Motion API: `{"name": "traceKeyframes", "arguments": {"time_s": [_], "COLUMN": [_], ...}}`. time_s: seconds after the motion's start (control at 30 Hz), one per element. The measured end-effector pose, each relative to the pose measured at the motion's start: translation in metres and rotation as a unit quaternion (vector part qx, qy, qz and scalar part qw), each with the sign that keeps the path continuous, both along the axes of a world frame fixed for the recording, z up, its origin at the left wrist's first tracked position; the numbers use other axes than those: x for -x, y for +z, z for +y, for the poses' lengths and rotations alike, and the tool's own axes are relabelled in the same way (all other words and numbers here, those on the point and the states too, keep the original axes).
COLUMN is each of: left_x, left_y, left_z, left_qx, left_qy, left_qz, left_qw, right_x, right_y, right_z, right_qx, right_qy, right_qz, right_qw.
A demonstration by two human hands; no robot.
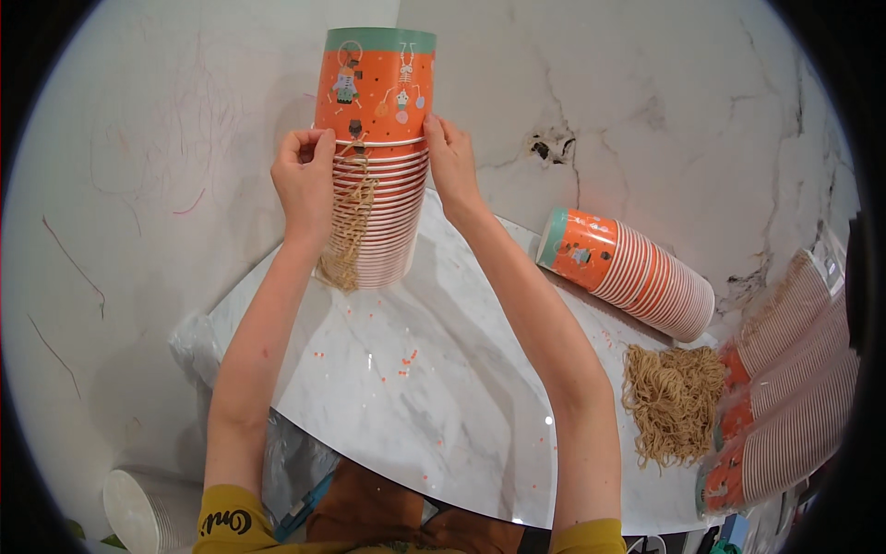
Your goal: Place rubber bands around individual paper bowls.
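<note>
A tall stack of nested paper cups (388, 217) stands upside down on the table, white rims piled one above another. The top paper cup (378, 92) is orange with a green band and printed cartoon figures. My left hand (306, 175) is closed in a pinch at the left of this cup's rim. On the opposite side, my right hand (452, 166) grips the same cup with its thumb and fingers. Tan string loops (349, 217) hang down the stack's left front, below my left hand. Parts of the left fingertips are hidden, so any string in them cannot be made out.
Another cup stack (637, 277) lies on its side at the right of the marble-patterned table (443, 388). Nearer is a heap of tan strings (676, 402), beside plastic-wrapped cup stacks (784, 388). Small orange bits dot the table. A white cup stack (152, 508) sits lower left; walls rise behind.
</note>
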State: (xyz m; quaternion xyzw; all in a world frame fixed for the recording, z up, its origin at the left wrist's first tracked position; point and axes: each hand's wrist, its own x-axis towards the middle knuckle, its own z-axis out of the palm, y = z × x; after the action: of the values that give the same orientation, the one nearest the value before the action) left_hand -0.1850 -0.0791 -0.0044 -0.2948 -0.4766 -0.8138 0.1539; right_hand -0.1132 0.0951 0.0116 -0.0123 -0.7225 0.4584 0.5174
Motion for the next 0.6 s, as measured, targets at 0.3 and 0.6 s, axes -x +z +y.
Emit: {"name": "traceKeyframes", "arguments": {"time_s": [0.3, 0.6], "left_x": [-0.011, -0.011], "left_y": [-0.017, -0.103], "left_z": [-0.004, 0.004], "left_qx": [0.063, 0.254], "left_qy": [-0.002, 0.073], "left_qz": [0.035, 0.029], "left_qw": [0.997, 0.964], "right_x": [0.003, -0.011], "right_y": [-0.018, -0.026], "right_z": [0.013, 0.004], "right_qx": [-0.024, -0.055], "right_qy": [-0.031, -0.041], "right_qz": [-0.067, -0.072], "right_qw": [0.997, 0.995]}}
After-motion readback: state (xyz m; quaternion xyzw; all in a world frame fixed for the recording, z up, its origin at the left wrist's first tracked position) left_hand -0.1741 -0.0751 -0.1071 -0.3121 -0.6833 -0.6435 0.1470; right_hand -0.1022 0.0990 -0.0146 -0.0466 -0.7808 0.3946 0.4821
